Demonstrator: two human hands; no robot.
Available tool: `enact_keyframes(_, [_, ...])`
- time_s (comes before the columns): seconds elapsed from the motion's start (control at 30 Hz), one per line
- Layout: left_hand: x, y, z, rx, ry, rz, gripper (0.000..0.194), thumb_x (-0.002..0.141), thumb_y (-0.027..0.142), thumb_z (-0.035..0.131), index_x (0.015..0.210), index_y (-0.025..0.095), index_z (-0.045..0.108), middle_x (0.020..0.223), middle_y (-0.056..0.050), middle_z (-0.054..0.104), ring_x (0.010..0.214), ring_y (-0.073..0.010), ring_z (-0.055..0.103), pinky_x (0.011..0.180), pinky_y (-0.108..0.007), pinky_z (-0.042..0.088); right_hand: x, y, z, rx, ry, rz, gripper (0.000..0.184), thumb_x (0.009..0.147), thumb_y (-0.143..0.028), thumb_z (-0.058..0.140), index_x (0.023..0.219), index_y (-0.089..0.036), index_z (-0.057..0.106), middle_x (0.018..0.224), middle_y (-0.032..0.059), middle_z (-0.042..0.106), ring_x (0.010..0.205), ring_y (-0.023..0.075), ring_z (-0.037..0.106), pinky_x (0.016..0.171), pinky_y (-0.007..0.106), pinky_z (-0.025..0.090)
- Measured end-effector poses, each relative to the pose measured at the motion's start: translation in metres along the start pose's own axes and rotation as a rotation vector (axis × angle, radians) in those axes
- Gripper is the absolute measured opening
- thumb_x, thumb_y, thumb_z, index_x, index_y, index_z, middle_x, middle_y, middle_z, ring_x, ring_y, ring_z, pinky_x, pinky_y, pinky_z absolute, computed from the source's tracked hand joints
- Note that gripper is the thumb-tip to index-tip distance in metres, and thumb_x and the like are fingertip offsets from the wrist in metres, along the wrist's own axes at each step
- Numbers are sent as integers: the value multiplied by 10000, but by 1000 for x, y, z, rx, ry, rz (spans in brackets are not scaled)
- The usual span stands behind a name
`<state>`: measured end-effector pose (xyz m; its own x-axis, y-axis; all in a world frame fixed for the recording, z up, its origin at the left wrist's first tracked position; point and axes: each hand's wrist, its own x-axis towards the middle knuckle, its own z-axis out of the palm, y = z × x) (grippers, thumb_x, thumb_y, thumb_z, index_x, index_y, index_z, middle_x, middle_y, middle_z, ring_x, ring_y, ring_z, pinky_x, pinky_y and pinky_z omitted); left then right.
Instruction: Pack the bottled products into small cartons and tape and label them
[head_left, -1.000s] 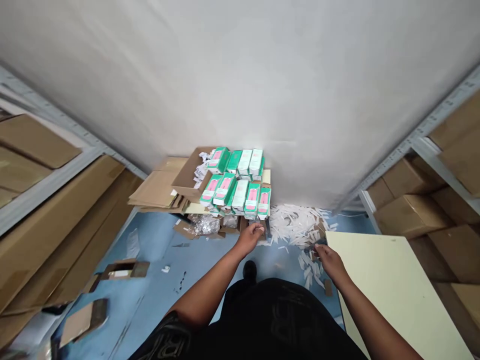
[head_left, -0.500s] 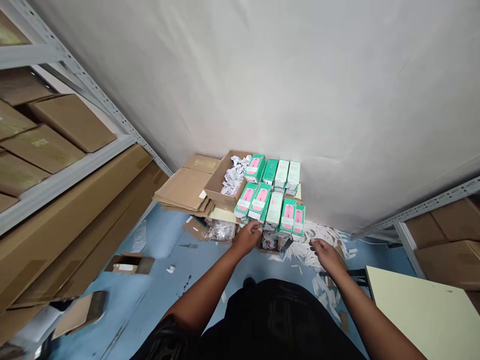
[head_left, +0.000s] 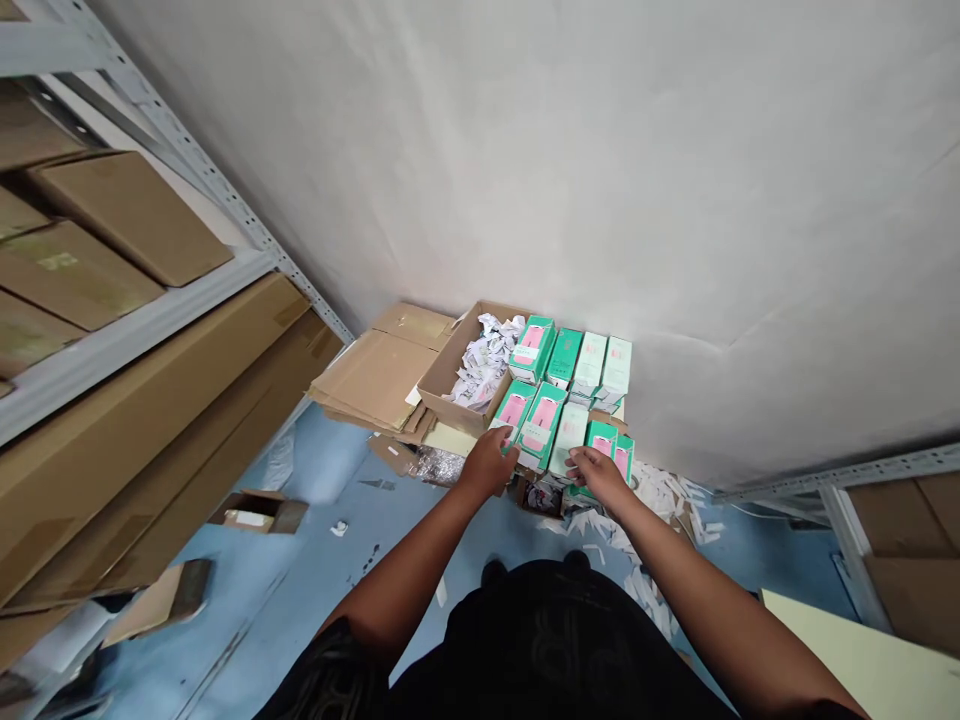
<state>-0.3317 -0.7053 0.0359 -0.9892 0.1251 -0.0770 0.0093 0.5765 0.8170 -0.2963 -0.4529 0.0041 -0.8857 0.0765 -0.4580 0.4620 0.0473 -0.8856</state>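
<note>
Rows of small green, white and pink cartons stand on a low table against the wall. My left hand (head_left: 489, 464) is at the near end of a green-and-pink carton (head_left: 516, 402), its thumb and fingers apart; I cannot tell whether it touches the carton. Beside it lies a second green-and-pink carton (head_left: 543, 420). My right hand (head_left: 600, 474) reaches over the near end of the front row, fingers loosely bent and apart, next to a pale green-white carton (head_left: 570, 430). It partly covers a green carton (head_left: 601, 434). Neither hand has lifted anything.
An open cardboard box (head_left: 456, 412) of crumpled paper stands left of the cartons, beside flattened cardboard (head_left: 379, 370). Paper scraps (head_left: 667, 500) litter the blue floor. A shelf with brown boxes (head_left: 135, 215) rises at left; a pale tabletop (head_left: 862, 650) juts in at right.
My right hand has moved left and inward, from beside the cartons to over the front row. My left hand has shifted slightly toward the left front carton. The view has turned a little.
</note>
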Motion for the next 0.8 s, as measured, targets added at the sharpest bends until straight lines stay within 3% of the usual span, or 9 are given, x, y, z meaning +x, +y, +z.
enact_keyframes(0.13, [10, 7, 19, 45, -40, -44, 450, 803, 324, 713, 1241, 223, 703, 1319, -134, 690, 1307, -355, 561, 1163, -449, 380, 40, -10, 24, 81, -96, 179, 241, 794, -457, 744, 896, -249, 675, 844, 9, 731, 709, 180, 671, 585, 269, 510])
enact_keyframes(0.3, [15, 18, 37, 138, -15, -65, 447, 807, 330, 715, 1234, 193, 718, 1301, -173, 683, 1261, -386, 580, 1126, -463, 400, 59, -6, 38, 139, -182, 272, 247, 783, -439, 752, 909, -256, 644, 834, 2, 710, 692, 176, 674, 583, 277, 541])
enact_keyframes(0.57, [18, 23, 38, 64, 17, -79, 396, 822, 344, 708, 1186, 190, 736, 1215, -133, 703, 1170, -323, 626, 1039, -409, 479, 58, -6, 39, 247, -136, 272, 261, 826, -490, 678, 925, -265, 590, 714, 0, 648, 611, 189, 644, 555, 302, 529])
enact_keyframes(0.8, [24, 30, 39, -164, -16, -180, 400, 846, 302, 679, 1227, 185, 707, 1142, -89, 699, 1041, -244, 677, 941, -346, 531, 37, -9, 40, 415, -149, 238, 273, 855, -444, 657, 1061, -296, 556, 940, 6, 748, 830, 239, 737, 655, 357, 595])
